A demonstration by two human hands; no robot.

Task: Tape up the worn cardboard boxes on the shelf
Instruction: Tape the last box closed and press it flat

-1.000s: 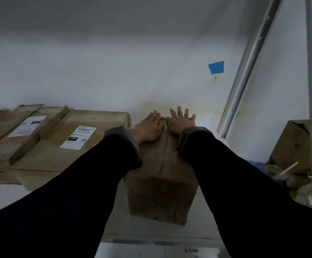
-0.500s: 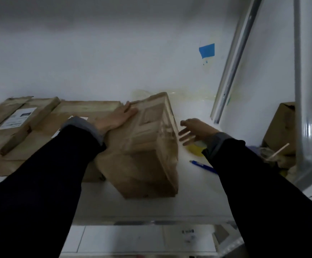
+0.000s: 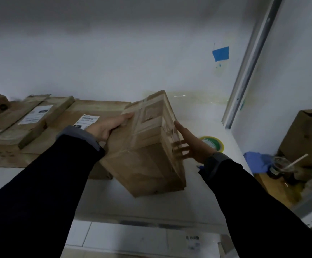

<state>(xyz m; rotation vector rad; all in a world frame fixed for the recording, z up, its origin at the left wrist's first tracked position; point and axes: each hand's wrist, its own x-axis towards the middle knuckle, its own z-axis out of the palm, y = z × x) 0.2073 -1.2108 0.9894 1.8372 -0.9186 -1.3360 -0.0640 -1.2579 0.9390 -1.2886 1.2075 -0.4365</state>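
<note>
My left hand [image 3: 106, 125] grips the upper left edge of the cardboard box [image 3: 147, 146], thumb lying along the top face, the other fingers hidden behind the side. My right hand [image 3: 192, 146] is flat against the box's right side, fingers straight and spread, pressing, not curling round. Between the two, the box sits tilted on the white shelf [image 3: 170, 205], its near lower corner down on the surface and its far end tipped up toward the wall. Strips of clear tape cross its top. Just beyond my right hand, a tape roll [image 3: 213, 143] with a yellow rim lies flat on the shelf. To the left, flattened cardboard boxes [image 3: 39, 131] with white labels lie stacked, one touching my box's left side. At far right, a blue glove [image 3: 255, 162] lies beside a plastic cup [image 3: 282, 164] with a straw.
</note>
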